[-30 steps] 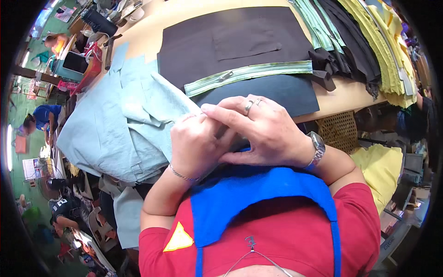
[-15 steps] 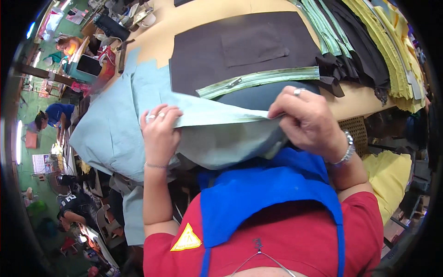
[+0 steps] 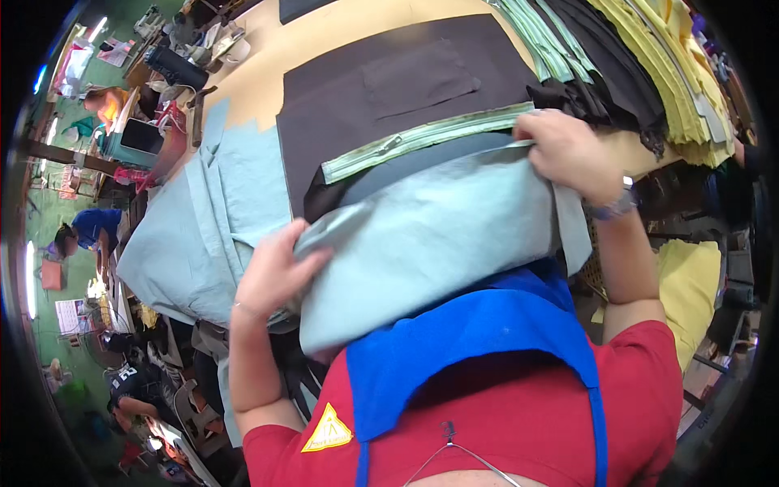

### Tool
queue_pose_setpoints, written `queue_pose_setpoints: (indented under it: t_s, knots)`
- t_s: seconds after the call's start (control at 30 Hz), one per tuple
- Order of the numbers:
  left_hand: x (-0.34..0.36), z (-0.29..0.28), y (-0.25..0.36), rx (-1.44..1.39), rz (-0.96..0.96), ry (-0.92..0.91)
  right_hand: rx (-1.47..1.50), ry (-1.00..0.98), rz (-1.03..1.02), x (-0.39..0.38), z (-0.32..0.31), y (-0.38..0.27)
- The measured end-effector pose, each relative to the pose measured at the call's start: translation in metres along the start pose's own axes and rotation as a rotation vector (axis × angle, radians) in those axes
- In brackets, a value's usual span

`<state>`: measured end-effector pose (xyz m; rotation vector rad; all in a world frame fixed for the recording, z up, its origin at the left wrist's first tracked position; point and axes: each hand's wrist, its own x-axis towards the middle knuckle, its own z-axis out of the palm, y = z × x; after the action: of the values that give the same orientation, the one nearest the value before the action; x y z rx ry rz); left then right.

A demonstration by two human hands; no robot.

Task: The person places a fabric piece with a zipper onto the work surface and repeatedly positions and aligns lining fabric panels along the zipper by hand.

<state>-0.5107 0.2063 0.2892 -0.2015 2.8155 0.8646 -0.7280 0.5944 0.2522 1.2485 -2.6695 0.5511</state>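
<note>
A light blue fabric panel [image 3: 430, 235] is stretched between my hands and hangs over the table's near edge, in front of my blue apron. My right hand [image 3: 568, 154] pinches its upper right edge. At its upper left corner, my left hand [image 3: 280, 264], slightly blurred, has the fabric between thumb and fingers. Just beyond lies a dark panel [image 3: 341, 101] with a patch pocket [image 3: 418, 77]. A pale green zipper [image 3: 426, 140] runs along that panel's near edge, with dark blue-grey cloth [image 3: 438, 172] below it.
More light blue fabric [image 3: 178, 243] spreads over the table's left side. Strips with green zippers [image 3: 540, 40], black cloth [image 3: 613, 65] and yellow pieces [image 3: 649, 73] lie at the far right. A hammer [image 3: 199, 114] rests near the left table edge. Co-workers [image 3: 101, 223] sit farther left.
The light blue panel has turned from a narrow folded strip to a broad open face. My right hand has moved up and right, my left hand slightly lower.
</note>
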Motion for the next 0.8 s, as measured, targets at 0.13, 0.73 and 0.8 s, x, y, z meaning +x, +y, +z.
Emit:
queue_pose_setpoints:
  t_s: [0.13,0.73,0.8]
  knots:
    - [0.032,0.037,-0.028,0.479,-0.112,0.06,0.12,0.022,-0.079,0.004,0.062,-0.016]
    - [0.086,0.122,0.027,0.273,0.288,0.434,0.209,0.118,-0.06,0.007,0.089,-0.041]
    - [0.091,0.127,0.03,0.192,0.318,0.501,0.22,0.138,-0.052,0.008,0.086,-0.039]
